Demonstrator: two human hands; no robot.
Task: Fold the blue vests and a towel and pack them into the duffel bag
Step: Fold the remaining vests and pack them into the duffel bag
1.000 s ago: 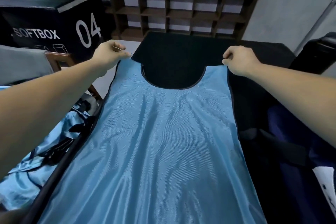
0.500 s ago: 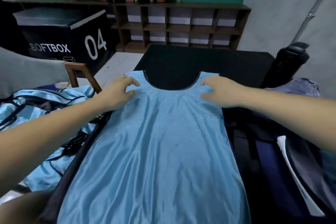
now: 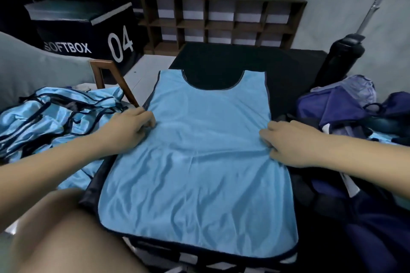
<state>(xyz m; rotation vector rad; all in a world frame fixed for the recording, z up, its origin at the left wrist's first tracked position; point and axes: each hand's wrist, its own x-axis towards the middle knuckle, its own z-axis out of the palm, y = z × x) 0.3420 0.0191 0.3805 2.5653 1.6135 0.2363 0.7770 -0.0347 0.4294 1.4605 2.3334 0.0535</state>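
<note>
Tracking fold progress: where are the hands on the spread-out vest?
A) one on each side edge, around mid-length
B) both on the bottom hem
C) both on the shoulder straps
A: the left hand and right hand hold opposite side edges of the vest, below the straps and above the hem.

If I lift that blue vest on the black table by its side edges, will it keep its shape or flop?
Probably floppy: the blue vest wrinkles and puckers where the left hand and right hand grip its edges. Likely light, since it looks thin and lies flat. Its smooth surface suggests it may slide on the table.
</note>
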